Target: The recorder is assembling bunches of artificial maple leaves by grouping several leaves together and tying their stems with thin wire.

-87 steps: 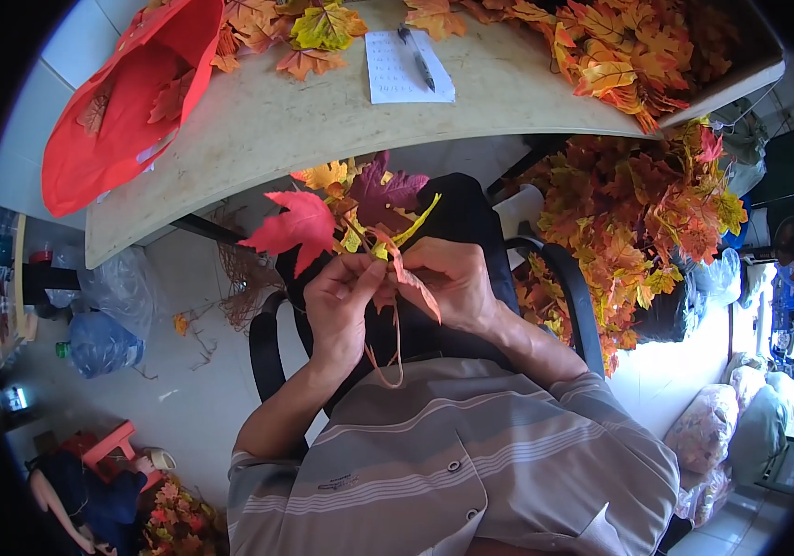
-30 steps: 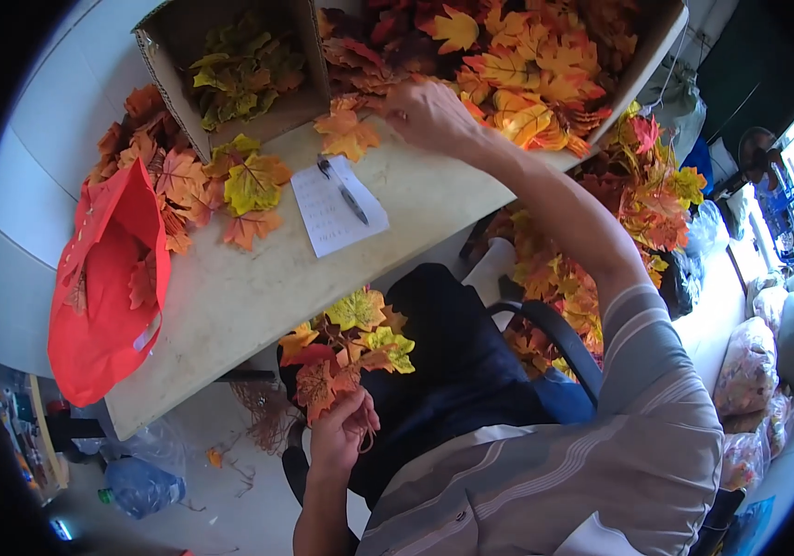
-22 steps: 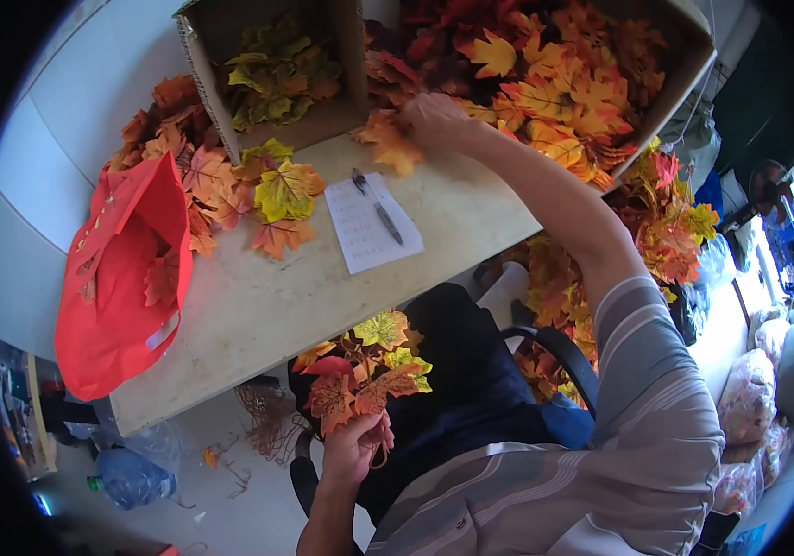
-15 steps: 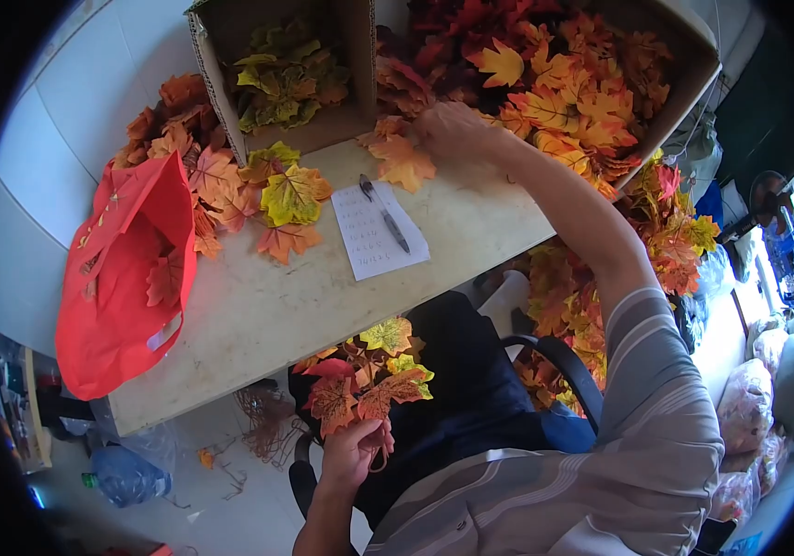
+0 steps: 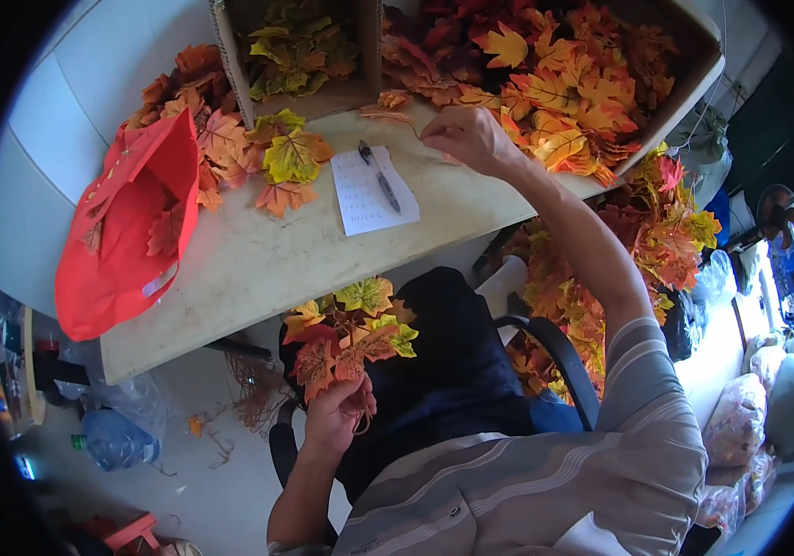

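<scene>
My left hand [image 5: 340,408], low over my lap, is closed round the stems of a bunch of artificial maple leaves [image 5: 367,295] in red, orange and yellow-green. Thin stem ends stick out below the fingers. Above the table's far side, my right hand [image 5: 471,141] pinches the thin stem of an orange artificial maple leaf [image 5: 388,116], which shows nearly edge-on. Just beyond that hand lie heaps of yellow-orange leaves [image 5: 592,93] and dark red leaves [image 5: 434,56].
On the pale table [image 5: 239,259] lie a written paper sheet [image 5: 360,206] with a pen [image 5: 380,181] and loose orange and green leaves [image 5: 291,156]. A red bag [image 5: 124,269] hangs over the left edge. A cardboard box [image 5: 369,56] holds green leaves. More leaves hang beside the chair [image 5: 564,357].
My right hand has drawn back to the right from the leaf pile, with an orange leaf lifted by its stem. The left hand keeps its bunch. The whole view has shifted slightly.
</scene>
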Motion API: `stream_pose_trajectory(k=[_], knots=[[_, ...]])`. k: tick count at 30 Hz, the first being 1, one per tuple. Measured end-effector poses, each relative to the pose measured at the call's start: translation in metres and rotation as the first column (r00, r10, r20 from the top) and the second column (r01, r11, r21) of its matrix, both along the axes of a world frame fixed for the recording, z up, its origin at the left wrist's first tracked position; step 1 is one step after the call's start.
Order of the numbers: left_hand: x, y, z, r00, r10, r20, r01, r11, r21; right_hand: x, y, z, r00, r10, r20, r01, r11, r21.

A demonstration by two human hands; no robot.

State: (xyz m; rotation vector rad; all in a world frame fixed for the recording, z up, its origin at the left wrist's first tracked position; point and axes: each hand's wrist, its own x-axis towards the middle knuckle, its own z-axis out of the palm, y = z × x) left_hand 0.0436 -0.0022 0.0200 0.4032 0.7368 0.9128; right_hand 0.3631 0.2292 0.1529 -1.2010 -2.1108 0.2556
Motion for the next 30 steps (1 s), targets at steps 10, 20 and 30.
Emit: stream_pose_trajectory(k=[10,20,30], knots=[[0.000,-0.009,0.010,0.999,0.027,0.020,-0.028,1.000,0.014,-0.002,-0.082,0.025,0.920,-0.243,-0.308,0.110,0.913,-0.392],[0.009,-0.019,0.017,0.982,0.177,0.062,-0.182,0.979,0.089,-0.133,-0.251,-0.076,0.523,-0.444,-0.727,-0.404,0.623,-0.670],[0.016,-0.022,0.024,0.949,0.260,-0.176,-0.207,0.940,0.270,-0.135,-0.248,-0.105,0.370,-0.457,-0.809,-0.601,0.546,-0.583]])
